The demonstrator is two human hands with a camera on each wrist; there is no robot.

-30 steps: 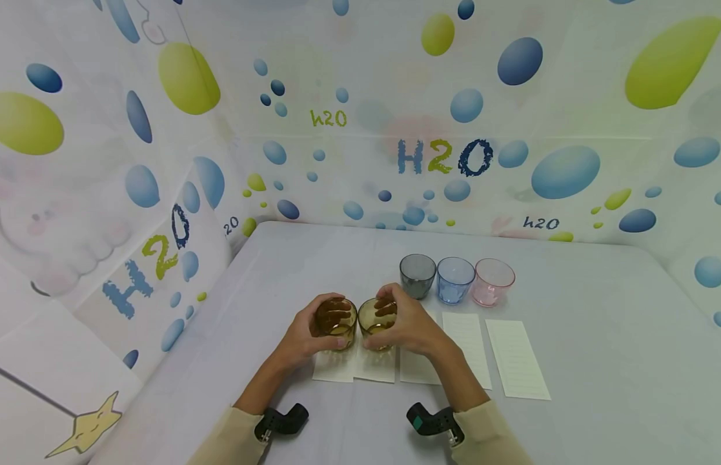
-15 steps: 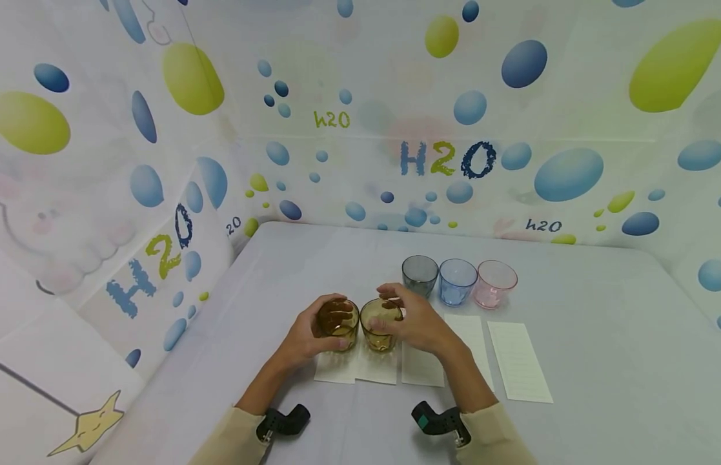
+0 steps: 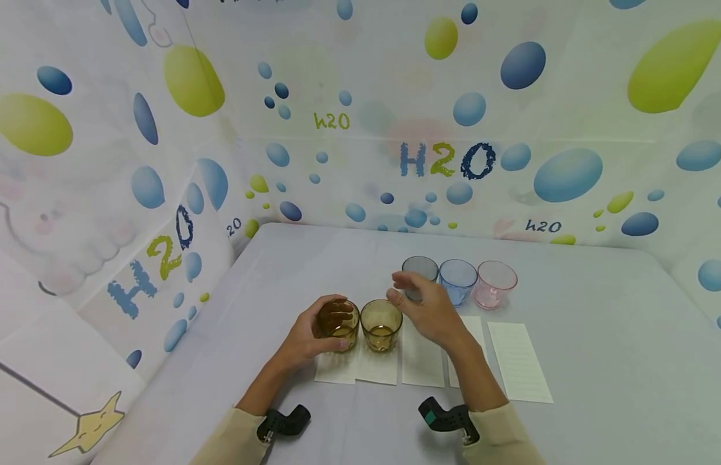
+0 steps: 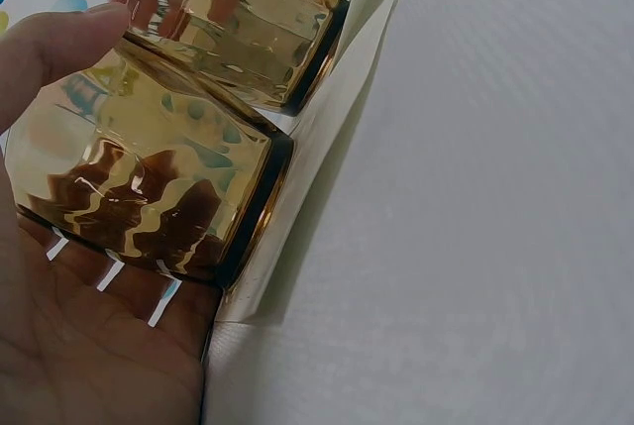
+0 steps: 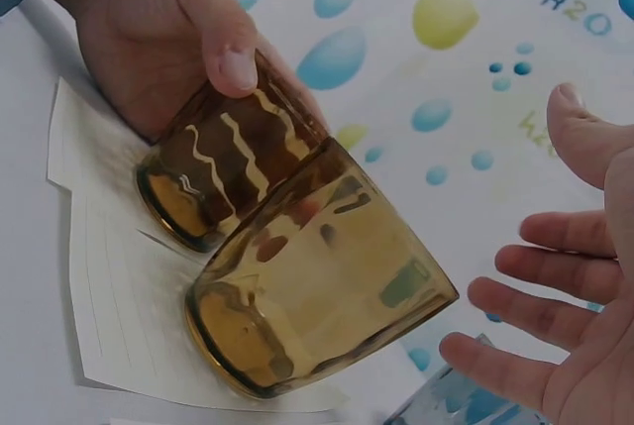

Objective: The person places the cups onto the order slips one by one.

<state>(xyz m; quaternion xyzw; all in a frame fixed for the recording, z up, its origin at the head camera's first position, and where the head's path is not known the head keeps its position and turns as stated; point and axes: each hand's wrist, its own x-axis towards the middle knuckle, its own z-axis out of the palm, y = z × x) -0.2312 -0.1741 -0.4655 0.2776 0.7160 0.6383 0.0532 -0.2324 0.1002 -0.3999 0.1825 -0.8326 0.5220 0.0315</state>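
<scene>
Amber glass (image 3: 344,332), left fingers (image 3: 338,317) dim behind

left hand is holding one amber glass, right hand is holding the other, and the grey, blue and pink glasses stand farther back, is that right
No, the right hand holds nothing: the right wrist view shows its fingers apart from the other amber glass. The left hand does hold one amber glass, and the rest is right.

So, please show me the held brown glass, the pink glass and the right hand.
Held brown glass (image 4: 149,162): left wrist view, side wall.
Pink glass (image 3: 494,295): head view, near side wall.
Right hand (image 3: 430,308): head view, back of hand.
</scene>
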